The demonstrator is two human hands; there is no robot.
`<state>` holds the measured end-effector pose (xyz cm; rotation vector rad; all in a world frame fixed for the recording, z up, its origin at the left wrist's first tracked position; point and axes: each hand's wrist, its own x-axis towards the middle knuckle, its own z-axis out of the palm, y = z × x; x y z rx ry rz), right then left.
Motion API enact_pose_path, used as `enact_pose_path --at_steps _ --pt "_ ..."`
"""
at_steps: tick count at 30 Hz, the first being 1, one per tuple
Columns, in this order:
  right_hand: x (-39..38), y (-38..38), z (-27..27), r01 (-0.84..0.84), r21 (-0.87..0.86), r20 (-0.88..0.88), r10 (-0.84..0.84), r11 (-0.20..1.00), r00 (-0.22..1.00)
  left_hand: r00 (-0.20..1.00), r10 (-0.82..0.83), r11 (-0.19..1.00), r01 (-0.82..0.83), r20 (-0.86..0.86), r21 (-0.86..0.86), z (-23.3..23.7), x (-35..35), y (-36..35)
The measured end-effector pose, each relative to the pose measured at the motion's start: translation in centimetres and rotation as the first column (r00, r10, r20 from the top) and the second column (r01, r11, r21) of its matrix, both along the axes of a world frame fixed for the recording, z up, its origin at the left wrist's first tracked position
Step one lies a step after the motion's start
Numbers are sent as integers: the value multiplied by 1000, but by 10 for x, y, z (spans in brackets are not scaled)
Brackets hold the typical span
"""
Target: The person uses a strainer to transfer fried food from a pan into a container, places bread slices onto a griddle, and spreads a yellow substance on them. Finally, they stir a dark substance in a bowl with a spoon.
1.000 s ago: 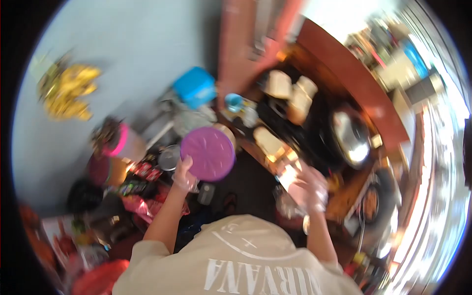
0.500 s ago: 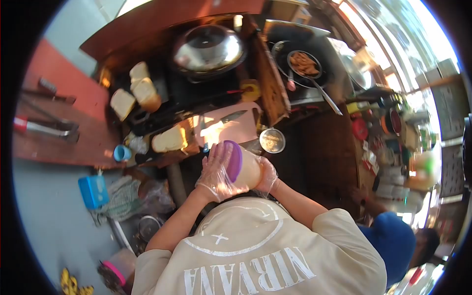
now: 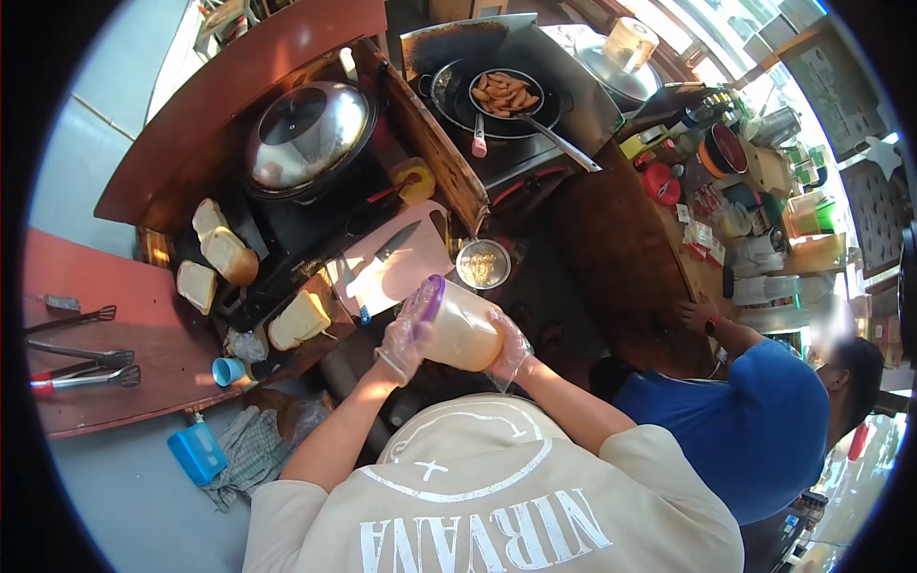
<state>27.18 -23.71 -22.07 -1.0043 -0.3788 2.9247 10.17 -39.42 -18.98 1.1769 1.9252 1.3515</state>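
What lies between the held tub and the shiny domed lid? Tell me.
From the tub toward the lid, the head view shows the pink cutting board with a knife on it, then black stovetop.

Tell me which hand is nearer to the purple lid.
Left. The left hand is on the purple lid; the right hand is farther off, holding the container near its opposite end.

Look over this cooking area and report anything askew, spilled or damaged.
The wooden divider beside the domed lid looks worn, its edges darkened, perhaps scorched. The tub is tipped sideways between left hand and right hand, its purple lid toward the left; no spill shows.
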Motion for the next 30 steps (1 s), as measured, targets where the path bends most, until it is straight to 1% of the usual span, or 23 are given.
enact_pose_path --at_steps 1,2,3,4,5,6,7,8,9,10,12,14,15,17,18,20,21,23,25,26,27,28,30 --pt "1 3 -8 -2 -2 -3 2 1000 1000 953 -75 995 54 293 81 -3 -7 -3" --pt "3 8 -19 -1 -23 -9 1 1000 1000 816 -164 982 81 554 172 -8 -12 -4" --pt "5 11 -28 -2 -43 -12 1 999 1000 887 -123 975 24 444 223 -19 -12 -1" --pt "7 14 -34 -6 -51 -9 6 999 1000 996 -79 993 75 39 93 -66 -30 -19" --pt "6 19 -39 38 -60 -37 -41 997 998 865 -32 996 -17 -502 -92 -113 -48 -37" --pt "6 25 -41 92 -69 -64 -97 993 993 575 -14 975 -175 -818 -139 -159 -66 -55" --pt "11 32 -39 97 -51 -113 -102 994 988 734 -38 873 -306 -678 -380 -128 -69 -38" --pt "16 39 -39 117 -51 -213 -126 992 969 836 -26 680 -387 -548 -622 -94 -72 -21" --pt "21 46 -23 89 -106 -267 -115 990 957 826 563 745 -490 33 -453 -93 -81 14" --pt "27 55 -18 88 -129 -299 -124 988 946 298 684 656 -651 666 -382 -94 -85 41" --pt "39 72 -10 81 -177 -361 -142 981 922 296 729 631 -640 617 -438 -104 -98 40" --pt "47 88 -11 167 -226 -327 -236 960 915 289 715 642 -632 637 -433 -108 -108 41" --pt "49 96 -5 181 -222 -323 -247 958 914 289 708 649 -627 645 -431 -112 -114 40" --pt "47 108 13 187 -257 -360 -273 948 892 -34 602 605 -632 798 -484 -128 -125 38" --pt "47 115 14 188 -258 -365 -276 948 889 -27 602 608 -633 798 -480 -125 -122 39" --pt "46 130 16 191 -123 -398 -225 974 890 133 603 597 -729 786 -335 -113 -112 37" --pt "45 139 18 181 -122 -413 -216 976 885 150 654 546 -772 742 -325 -110 -109 40" --pt "46 156 23 150 -156 -376 -199 976 905 118 709 475 -809 695 -348 -97 -103 45" --pt "50 178 31 108 -154 -418 -163 982 894 83 714 448 -817 695 -362 -100 -105 33" --pt "53 191 32 74 -166 -434 -141 983 890 104 677 492 -800 728 -344 -132 -116 12" --pt "56 203 35 40 -175 -455 -116 984 883 127 640 539 -777 758 -325 -145 -123 1" --pt "60 215 36 7 -180 -470 -92 984 878 143 641 540 -782 754 -311 -130 -122 8" --pt "70 239 39 -69 -197 -501 -40 978 865 117 683 446 -849 721 -285 -106 -114 21"
